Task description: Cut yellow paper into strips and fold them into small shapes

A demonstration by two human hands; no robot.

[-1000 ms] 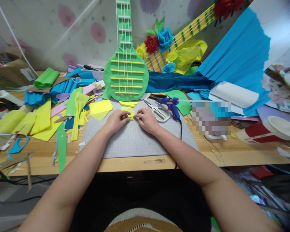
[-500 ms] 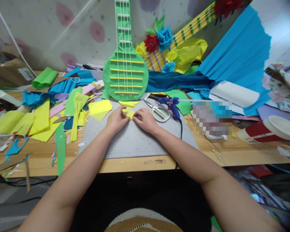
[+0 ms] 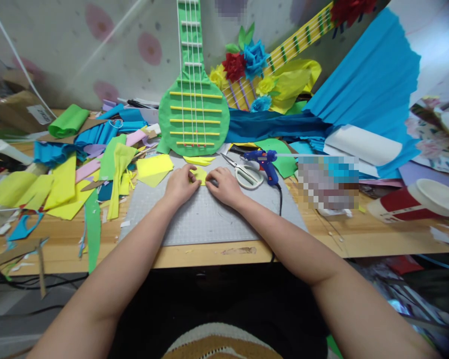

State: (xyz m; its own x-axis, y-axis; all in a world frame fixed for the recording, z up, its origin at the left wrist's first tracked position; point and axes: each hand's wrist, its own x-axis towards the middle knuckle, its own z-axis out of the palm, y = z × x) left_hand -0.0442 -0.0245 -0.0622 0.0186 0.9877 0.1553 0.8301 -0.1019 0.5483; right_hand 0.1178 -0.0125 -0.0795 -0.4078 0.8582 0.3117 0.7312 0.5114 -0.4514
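Note:
Both hands rest on the grey cutting mat (image 3: 209, 219), fingertips meeting over a small yellow paper piece (image 3: 201, 174). My left hand (image 3: 179, 185) pinches its left side, fingers curled. My right hand (image 3: 224, 185) presses and grips its right side, fingers closed together. Most of the paper is hidden between the two hands. A yellow leaf-shaped scrap (image 3: 199, 160) lies just beyond them, and a yellow square sheet (image 3: 154, 168) lies to the left on the mat's corner.
White-handled scissors (image 3: 243, 172) and a blue glue gun (image 3: 264, 162) lie right of my hands. A green paper guitar (image 3: 193, 114) leans at the back with paper flowers (image 3: 247, 62). Coloured paper scraps (image 3: 67, 179) cover the left; a red-and-white roll (image 3: 407, 204) lies right.
The yellow piece has been folded smaller between my fingers, and both hands have closed in tighter over it. The view has shifted slightly.

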